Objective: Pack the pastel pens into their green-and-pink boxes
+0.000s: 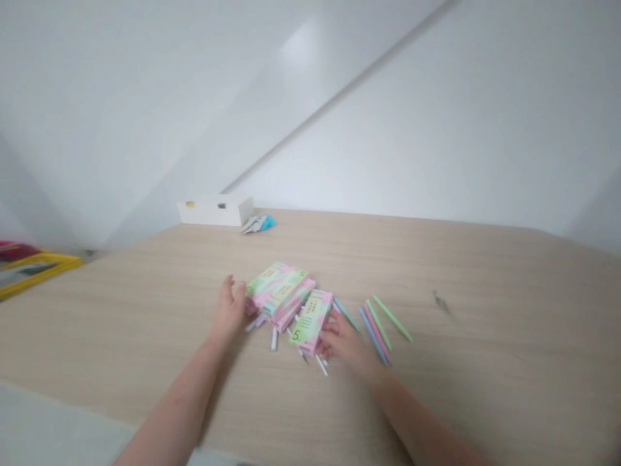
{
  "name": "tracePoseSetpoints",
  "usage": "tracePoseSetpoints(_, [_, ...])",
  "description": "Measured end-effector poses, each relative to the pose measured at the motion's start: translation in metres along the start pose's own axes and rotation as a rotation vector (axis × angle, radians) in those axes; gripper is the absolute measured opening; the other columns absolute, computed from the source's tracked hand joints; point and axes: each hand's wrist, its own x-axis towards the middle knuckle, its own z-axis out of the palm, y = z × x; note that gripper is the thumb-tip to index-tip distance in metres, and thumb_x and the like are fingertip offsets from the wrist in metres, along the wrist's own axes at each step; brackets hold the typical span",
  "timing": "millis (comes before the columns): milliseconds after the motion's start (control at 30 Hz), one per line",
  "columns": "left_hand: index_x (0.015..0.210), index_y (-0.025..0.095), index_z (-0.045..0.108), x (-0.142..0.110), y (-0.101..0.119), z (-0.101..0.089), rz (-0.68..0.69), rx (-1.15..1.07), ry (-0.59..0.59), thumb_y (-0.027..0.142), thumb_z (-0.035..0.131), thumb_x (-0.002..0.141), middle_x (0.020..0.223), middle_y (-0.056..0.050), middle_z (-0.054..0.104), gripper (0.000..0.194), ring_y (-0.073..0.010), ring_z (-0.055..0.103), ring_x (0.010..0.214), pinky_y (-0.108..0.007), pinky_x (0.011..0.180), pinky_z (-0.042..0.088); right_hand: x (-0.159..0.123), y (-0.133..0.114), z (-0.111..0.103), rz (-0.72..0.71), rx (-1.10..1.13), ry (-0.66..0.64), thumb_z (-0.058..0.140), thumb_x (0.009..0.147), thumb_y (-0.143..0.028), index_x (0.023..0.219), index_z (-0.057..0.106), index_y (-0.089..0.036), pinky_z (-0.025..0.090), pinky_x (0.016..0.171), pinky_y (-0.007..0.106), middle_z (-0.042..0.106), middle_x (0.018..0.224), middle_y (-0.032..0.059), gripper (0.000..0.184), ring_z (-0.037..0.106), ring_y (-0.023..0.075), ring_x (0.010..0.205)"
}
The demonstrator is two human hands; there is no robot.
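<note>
Several small pink and green boxes [286, 291] lie in an overlapping stack on the wooden table. Beside the stack's left end is my left hand [229, 310], its fingers apart and nothing in it. My right hand [345, 343] grips the right edge of a separate pink and green box [310, 323] marked with a 5. That box sits tilted at the stack's lower right. Under and around the boxes poke out short white and purple sticks [274, 340], partly hidden. Right of my right hand lie several coloured sticks [377, 330] in blue, pink and green.
A long white box [216, 211] stands at the table's back left, with a crumpled grey and blue item [259, 224] by its end. A small dark blurred object [441, 302] lies to the right. Past the left edge is a yellow-rimmed container [43, 266]. A white wall rises behind.
</note>
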Motion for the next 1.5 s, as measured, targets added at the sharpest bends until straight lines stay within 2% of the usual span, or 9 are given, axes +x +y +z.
tracePoseSetpoints(100, [0.135,0.015,0.036,-0.001,-0.001,0.003,-0.024,0.037,-0.036,0.050,0.035,0.089,0.127,-0.017,0.053,0.058,-0.0281,0.053,0.115,-0.043,0.096,0.042,-0.001,-0.002,0.001,0.013,-0.011,0.007,0.059,0.066,-0.025,0.119,0.037,-0.020,0.047,0.047,0.023,0.067,0.092,0.0045,0.058,0.064,0.0132,0.057])
tracePoseSetpoints(267, [0.132,0.012,0.041,-0.003,0.002,0.001,-0.023,0.098,-0.126,0.054,0.032,0.087,0.092,-0.011,0.068,0.063,-0.0258,0.064,0.088,-0.041,0.083,0.048,-0.006,-0.006,0.005,-0.027,-0.028,0.000,0.061,0.067,-0.022,0.122,0.040,-0.024,0.050,0.054,0.025,0.057,0.122,0.0097,0.059,0.067,0.0149,0.070])
tracePoseSetpoints(400, [0.125,0.012,0.048,-0.004,0.001,0.001,-0.013,0.159,-0.168,0.055,0.034,0.086,0.099,-0.013,0.066,0.060,-0.0275,0.063,0.094,-0.041,0.084,0.046,-0.010,-0.010,0.006,-0.061,-0.078,-0.005,0.062,0.069,-0.023,0.120,0.045,-0.025,0.052,0.058,0.027,0.053,0.128,0.0097,0.055,0.068,0.0169,0.075])
tracePoseSetpoints(533, [0.121,0.013,0.050,-0.005,0.003,0.001,-0.012,0.211,-0.181,0.054,0.037,0.084,0.105,-0.015,0.065,0.057,-0.0278,0.062,0.096,-0.038,0.082,0.046,-0.010,-0.012,0.005,-0.094,-0.106,-0.014,0.062,0.069,-0.024,0.119,0.048,-0.023,0.052,0.061,0.028,0.058,0.123,0.0083,0.052,0.067,0.0183,0.080])
tracePoseSetpoints(733, [0.115,0.013,0.051,-0.012,0.012,0.001,-0.016,0.231,-0.223,0.052,0.040,0.084,0.089,-0.011,0.069,0.051,-0.0245,0.065,0.083,-0.034,0.073,0.048,-0.008,-0.010,0.003,-0.094,-0.172,0.002,0.062,0.072,-0.025,0.119,0.050,-0.022,0.051,0.063,0.028,0.069,0.095,0.0035,0.049,0.066,0.0194,0.082])
tracePoseSetpoints(833, [0.114,0.013,0.051,-0.016,0.017,0.002,-0.020,0.246,-0.227,0.049,0.042,0.083,0.093,-0.012,0.069,0.049,-0.0249,0.065,0.085,-0.034,0.072,0.048,-0.008,-0.011,0.001,-0.109,-0.177,0.004,0.061,0.072,-0.025,0.117,0.052,-0.022,0.051,0.063,0.028,0.068,0.098,0.0034,0.046,0.065,0.0184,0.080])
tracePoseSetpoints(1033, [0.112,0.013,0.050,-0.021,0.026,0.002,-0.045,0.268,-0.240,0.046,0.043,0.082,0.085,-0.010,0.069,0.045,-0.0257,0.066,0.084,-0.034,0.070,0.047,-0.005,-0.010,-0.003,-0.124,-0.159,0.016,0.059,0.069,-0.023,0.119,0.053,-0.020,0.050,0.060,0.027,0.068,0.099,0.0052,0.050,0.064,0.0175,0.077])
tracePoseSetpoints(1300, [0.107,0.013,0.048,-0.027,0.034,0.002,-0.058,0.284,-0.270,0.046,0.046,0.080,0.088,-0.012,0.068,0.044,-0.0275,0.065,0.086,-0.035,0.070,0.046,0.005,-0.004,-0.010,-0.051,-0.138,0.043,0.057,0.068,-0.022,0.124,0.048,-0.020,0.049,0.059,0.026,0.070,0.093,0.0042,0.057,0.066,0.0180,0.074])
tracePoseSetpoints(1500, [0.109,0.012,0.044,-0.029,0.032,0.002,-0.070,0.245,-0.304,0.047,0.045,0.080,0.077,-0.009,0.069,0.045,-0.0269,0.067,0.081,-0.035,0.070,0.047,0.003,-0.008,-0.007,-0.033,-0.192,0.087,0.056,0.069,-0.018,0.123,0.049,-0.020,0.050,0.058,0.026,0.069,0.092,0.0030,0.054,0.066,0.0174,0.073])
